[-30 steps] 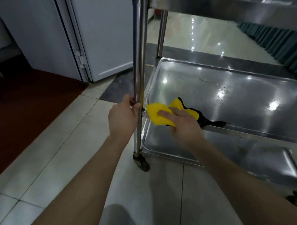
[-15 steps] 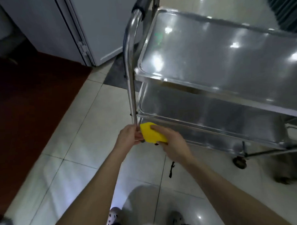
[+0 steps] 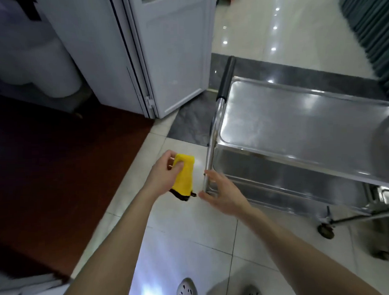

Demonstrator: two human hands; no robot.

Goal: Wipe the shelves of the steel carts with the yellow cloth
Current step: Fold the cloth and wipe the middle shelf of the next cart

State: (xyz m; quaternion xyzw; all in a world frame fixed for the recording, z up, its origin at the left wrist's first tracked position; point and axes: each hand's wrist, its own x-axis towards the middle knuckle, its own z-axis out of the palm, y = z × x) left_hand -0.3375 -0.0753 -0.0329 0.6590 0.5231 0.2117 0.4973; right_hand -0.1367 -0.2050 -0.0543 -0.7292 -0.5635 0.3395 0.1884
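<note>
The folded yellow cloth [image 3: 184,176], black-edged at its lower end, hangs in my left hand [image 3: 165,172], held over the floor left of the cart. My right hand [image 3: 221,191] is empty with fingers spread, just beside the cart's upright steel post [image 3: 209,162]; I cannot tell whether it touches. The steel cart [image 3: 298,112] stands to the right, its top shelf shiny and bare, with a lower shelf [image 3: 278,177] visible beneath. A black-sleeved push handle [image 3: 227,76] runs along the cart's left end.
A white door [image 3: 170,55] stands ajar behind the cart's handle. A dark red mat [image 3: 57,165] covers the floor on the left. Cart castors [image 3: 325,230] sit at the lower right. My shoes [image 3: 186,291] show at the bottom on pale tiles.
I have stood up, so the view now looks down on the top shelf. The cloth passed from my right hand to my left, which let go of the post and moved left.
</note>
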